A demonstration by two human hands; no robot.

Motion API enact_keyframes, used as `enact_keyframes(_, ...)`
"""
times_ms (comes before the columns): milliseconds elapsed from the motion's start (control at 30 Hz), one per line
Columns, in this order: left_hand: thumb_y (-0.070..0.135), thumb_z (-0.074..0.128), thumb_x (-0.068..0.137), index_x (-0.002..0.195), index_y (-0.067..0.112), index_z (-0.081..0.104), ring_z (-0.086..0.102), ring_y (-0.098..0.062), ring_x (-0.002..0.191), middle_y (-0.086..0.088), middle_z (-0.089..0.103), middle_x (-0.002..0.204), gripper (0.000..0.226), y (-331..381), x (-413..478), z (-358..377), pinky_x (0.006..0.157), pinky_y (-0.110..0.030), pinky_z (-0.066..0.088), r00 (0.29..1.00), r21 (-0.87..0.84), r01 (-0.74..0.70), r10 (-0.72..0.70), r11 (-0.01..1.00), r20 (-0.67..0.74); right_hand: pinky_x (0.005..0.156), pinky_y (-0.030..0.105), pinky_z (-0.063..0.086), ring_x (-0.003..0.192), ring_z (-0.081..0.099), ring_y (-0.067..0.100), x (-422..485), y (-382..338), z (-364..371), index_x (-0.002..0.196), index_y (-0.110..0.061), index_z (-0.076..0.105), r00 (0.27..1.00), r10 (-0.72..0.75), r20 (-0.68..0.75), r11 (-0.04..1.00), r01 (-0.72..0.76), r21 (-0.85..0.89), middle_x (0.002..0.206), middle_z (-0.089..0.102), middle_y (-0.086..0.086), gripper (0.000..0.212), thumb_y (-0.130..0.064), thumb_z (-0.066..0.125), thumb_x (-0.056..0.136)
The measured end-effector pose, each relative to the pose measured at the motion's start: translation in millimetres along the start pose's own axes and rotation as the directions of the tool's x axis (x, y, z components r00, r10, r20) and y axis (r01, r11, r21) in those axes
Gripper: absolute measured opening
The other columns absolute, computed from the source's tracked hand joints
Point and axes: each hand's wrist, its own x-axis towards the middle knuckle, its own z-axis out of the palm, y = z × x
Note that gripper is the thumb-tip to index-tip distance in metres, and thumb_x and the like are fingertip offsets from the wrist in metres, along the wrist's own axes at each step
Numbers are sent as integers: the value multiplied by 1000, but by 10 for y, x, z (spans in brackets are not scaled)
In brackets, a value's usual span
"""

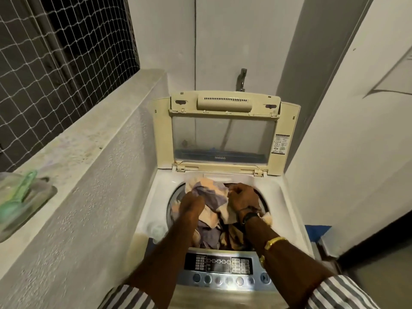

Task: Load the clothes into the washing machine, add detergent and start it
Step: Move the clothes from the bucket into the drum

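Head view: left hand (192,206) and right hand (242,200) fingers squeeze clothes (213,194); piled high, they could jam the washing machine (159,192).

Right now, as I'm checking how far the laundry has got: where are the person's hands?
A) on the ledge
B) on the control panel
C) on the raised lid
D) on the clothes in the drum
D: the left hand and the right hand both grip the clothes in the washing machine drum.

The clothes (215,196) lie in the washing machine (156,197), lid (223,134) upright behind, control panel (219,264) in front, ledge (89,141) at left.
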Motion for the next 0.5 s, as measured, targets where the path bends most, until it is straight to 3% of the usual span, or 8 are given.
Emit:
enact_keyframes(100, 29, 60, 95, 133, 5, 59, 59, -33, 120, -14, 63, 132, 45, -48, 78, 67, 98, -34, 48, 994, 194, -26, 5, 981, 108, 88, 30, 49, 103, 66, 26, 7, 55, 109, 98, -26, 78, 1000, 23, 19, 998, -22, -55, 106, 75, 0, 17, -26, 65, 88)
enact_keyframes(167, 28, 67, 87, 131, 7, 62, 63, -35, 111, -14, 67, 125, 49, -162, 150, 132, 94, -36, 54, 988, 226, -59, 24, 972, 154, 85, 28, 48, 104, 66, 27, 11, 138, 193, 100, -26, 78, 997, 22, 77, 995, -14, -97, 108, 74, 1, 17, -29, 65, 90)
enact_keyframes(267, 27, 62, 90, 129, 7, 63, 59, -38, 117, -16, 64, 130, 43, -232, 225, 212, 92, -31, 47, 978, 297, -89, 27, 951, 208, 84, 24, 45, 109, 65, 27, -30, 233, 291, 106, -27, 76, 979, 22, 203, 980, 20, -198, 116, 72, 0, 21, -24, 63, 90)
enact_keyframes(400, 29, 60, 94, 124, 9, 64, 59, -34, 117, -14, 64, 125, 36, -213, 178, 238, 86, -29, 41, 973, 313, -104, 32, 944, 229, 95, 28, 50, 111, 64, 23, -67, 332, 366, 100, -30, 77, 959, 61, 277, 979, -3, -206, 120, 72, -2, 21, -20, 65, 86)
enact_keyframes(500, 28, 65, 88, 104, 16, 69, 64, -30, 105, -9, 70, 114, 21, -255, 188, 242, 84, -29, 49, 967, 300, -116, 38, 947, 253, 96, 27, 50, 111, 65, 22, -75, 345, 361, 100, -29, 77, 955, 60, 291, 978, 3, -210, 118, 72, -3, 22, -19, 65, 84)
